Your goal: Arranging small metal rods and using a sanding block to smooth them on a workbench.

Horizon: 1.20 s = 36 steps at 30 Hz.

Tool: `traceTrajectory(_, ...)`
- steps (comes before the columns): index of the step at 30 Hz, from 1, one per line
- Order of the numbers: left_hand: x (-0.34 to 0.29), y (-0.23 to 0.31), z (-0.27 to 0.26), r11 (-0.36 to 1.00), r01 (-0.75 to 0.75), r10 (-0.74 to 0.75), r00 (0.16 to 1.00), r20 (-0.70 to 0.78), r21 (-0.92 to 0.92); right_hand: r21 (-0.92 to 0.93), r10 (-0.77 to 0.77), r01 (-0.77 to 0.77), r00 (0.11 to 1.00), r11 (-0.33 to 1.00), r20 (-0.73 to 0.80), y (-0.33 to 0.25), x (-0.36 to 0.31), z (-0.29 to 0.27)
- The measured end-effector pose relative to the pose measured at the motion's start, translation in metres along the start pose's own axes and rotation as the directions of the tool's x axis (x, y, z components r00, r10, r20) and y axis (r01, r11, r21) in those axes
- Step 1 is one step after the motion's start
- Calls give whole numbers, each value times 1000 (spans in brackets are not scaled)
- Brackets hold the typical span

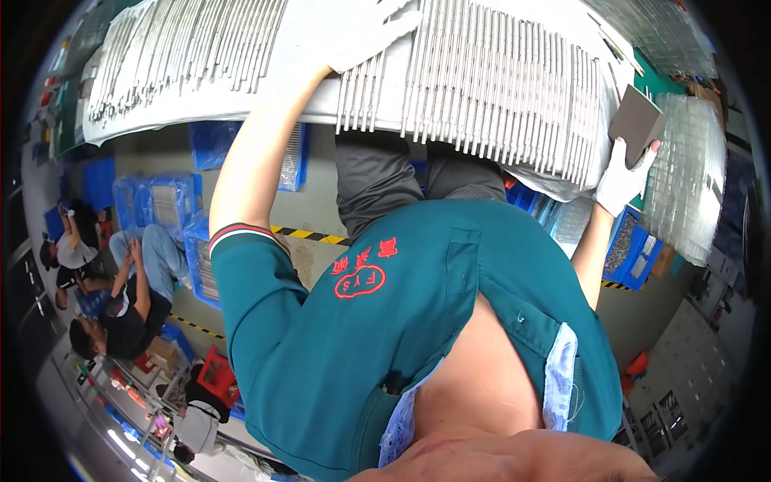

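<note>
Many slim metal rods lie side by side on a white-covered table [309, 108] in front of me. One row of rods [498, 88] spreads to the right, another row of rods [185, 48] to the left, and a small group of rods [360, 96] lies between them. My left hand [365, 36], in a white glove, rests over the far part of the small group with its fingers stretched out toward the right row. At the table's right end my right hand [622, 177], also gloved, grips a dark grey flat block [636, 120] between thumb and fingers.
Clear plastic trays [687, 177] are stacked right of my right hand. Below the table's right end stands a blue crate [630, 249] of small parts. At left, beyond plastic-wrapped blue crates [165, 201], a person [128, 313] sits with others. Yellow-black tape [309, 234] marks the floor.
</note>
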State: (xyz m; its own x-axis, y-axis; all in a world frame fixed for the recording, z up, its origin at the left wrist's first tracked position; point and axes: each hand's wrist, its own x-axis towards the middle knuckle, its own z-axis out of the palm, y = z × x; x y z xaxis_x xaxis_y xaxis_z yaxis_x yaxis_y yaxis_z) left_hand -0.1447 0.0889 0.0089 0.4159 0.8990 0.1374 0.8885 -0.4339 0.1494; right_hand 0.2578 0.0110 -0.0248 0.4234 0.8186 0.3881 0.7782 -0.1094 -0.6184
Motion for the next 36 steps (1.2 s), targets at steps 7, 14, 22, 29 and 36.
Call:
traceTrajectory(7, 12, 29, -22, 995, 31, -26, 998, 60, -97, 9, -6, 6, 1000, 1000, -7, 0, -1, 0)
traceTrajectory(14, 18, 47, -25, 988, -6, -9, 995, -98, -155, -19, 4, -4, 1000, 1000, -1, 0, -1, 1)
traceTrajectory(22, -71, 33, 0, 902, 103, -170, 977, -126, -420, -36, 5, -6, 1000, 999, -24, 8, -1, 1)
traceTrajectory(29, -110, 33, 28, 994, -69, 59, 992, -108, -90, -20, 43, -43, 999, 999, 25, -9, -1, -2)
traceTrajectory(36, -116, 30, 41, 992, -94, 77, 980, -184, -87, -54, -8, 8, 1000, 999, 5, -1, -3, -1)
